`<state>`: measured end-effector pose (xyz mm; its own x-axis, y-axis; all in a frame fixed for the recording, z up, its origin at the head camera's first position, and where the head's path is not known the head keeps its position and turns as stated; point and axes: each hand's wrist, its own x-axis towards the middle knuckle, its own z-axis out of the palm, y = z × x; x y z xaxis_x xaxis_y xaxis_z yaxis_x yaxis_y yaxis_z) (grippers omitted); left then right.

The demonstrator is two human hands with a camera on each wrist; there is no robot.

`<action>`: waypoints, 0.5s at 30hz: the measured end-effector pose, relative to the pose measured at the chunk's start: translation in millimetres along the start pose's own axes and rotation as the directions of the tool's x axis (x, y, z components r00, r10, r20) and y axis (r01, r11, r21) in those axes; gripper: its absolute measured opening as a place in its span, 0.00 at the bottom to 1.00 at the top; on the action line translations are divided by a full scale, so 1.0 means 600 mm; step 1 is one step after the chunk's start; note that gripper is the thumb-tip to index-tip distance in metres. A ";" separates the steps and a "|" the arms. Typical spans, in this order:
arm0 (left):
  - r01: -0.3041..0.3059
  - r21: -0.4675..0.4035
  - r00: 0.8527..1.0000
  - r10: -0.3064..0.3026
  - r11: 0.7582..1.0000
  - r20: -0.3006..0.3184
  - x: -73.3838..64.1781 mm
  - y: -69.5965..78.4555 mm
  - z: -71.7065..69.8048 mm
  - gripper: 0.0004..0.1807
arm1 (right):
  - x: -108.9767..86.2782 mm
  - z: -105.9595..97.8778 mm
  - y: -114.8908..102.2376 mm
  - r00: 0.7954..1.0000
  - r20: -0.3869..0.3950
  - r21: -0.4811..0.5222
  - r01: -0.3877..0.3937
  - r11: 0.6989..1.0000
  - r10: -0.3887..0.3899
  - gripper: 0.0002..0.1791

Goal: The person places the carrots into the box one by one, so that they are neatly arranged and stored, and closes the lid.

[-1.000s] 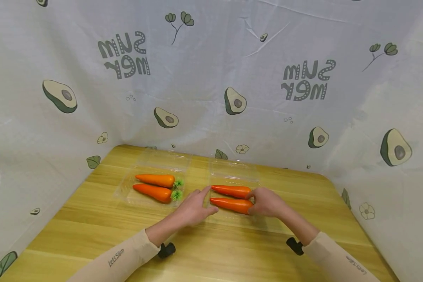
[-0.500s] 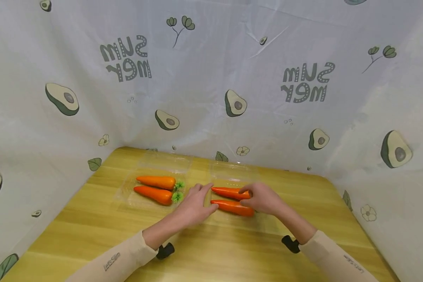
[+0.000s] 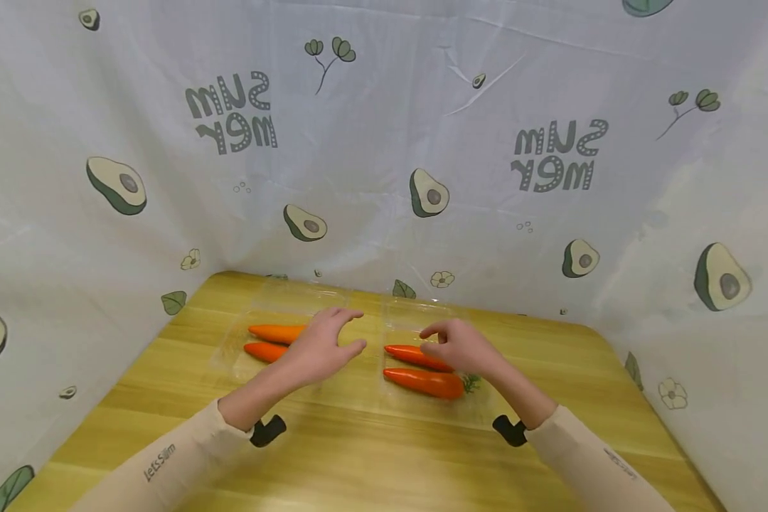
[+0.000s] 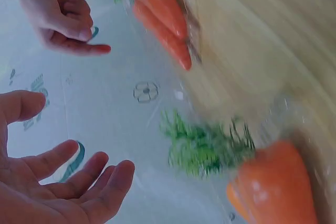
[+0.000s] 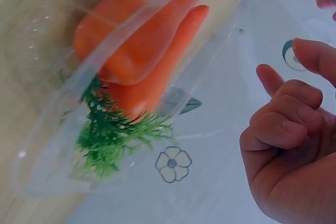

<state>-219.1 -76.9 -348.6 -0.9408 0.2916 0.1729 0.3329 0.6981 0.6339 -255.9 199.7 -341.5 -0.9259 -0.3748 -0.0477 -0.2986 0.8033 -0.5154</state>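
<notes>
- Left hand (image 3: pixel 316 347): fingers relaxed and spread, thumb standing well away from them; I see it gripping nothing, held above the left-hand container.
- Right hand (image 3: pixel 464 347): thumb and forefinger parted, other fingers folded loosely toward the palm; I see nothing in its grasp. It hangs above the right-hand container, partly hiding the rear carrot there from my head view.
- Left pair, two orange carrots: rear carrot (image 3: pixel 276 333) and front carrot (image 3: pixel 265 351), side by side. I read both long axes as running across the table, tips toward the person's left; the left hand covers their thick ends in the head view.
- Right pair, two redder carrots: rear red-orange carrot (image 3: pixel 416 356) and front red-orange carrot (image 3: pixel 425 382), lying almost parallel. Tips again point left, thick ends right and slightly nearer the person; green leafy top (image 3: pixel 471 384) shows at the front one's right end.
- Left-hand container (image 3: pixel 243 366): clear plastic, lid folded back toward the curtain; I count the left pair inside.
- Right-hand container (image 3: pixel 422 409): same type, lid likewise back; I count the right pair inside.
- Surroundings: wood-grain table (image 3: pixel 384 462) under everything; white curtain (image 3: pixel 358 149) behind, printed with avocados and mirrored "summer" lettering.
</notes>
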 end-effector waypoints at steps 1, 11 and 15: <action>0.007 -0.003 1.000 -0.007 1.000 0.008 0.001 -0.003 -0.008 0.30 | 0.003 -0.001 -0.002 1.000 0.000 0.003 0.002 1.000 -0.002 0.18; 0.005 -0.036 0.999 -0.004 0.999 0.033 0.009 -0.065 -0.087 0.30 | 0.032 -0.009 -0.029 1.000 0.023 0.020 0.009 1.000 -0.010 0.17; -0.005 -0.045 1.000 0.006 0.999 0.017 0.013 -0.090 -0.113 0.30 | 0.043 -0.009 -0.040 0.999 0.044 0.040 0.011 0.999 -0.013 0.18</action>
<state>-249.0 -156.8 -330.3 -0.9377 0.3063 0.1639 0.3342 0.6666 0.6663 -274.1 173.2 -325.5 -0.9109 -0.4051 -0.0785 -0.2994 0.7797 -0.5499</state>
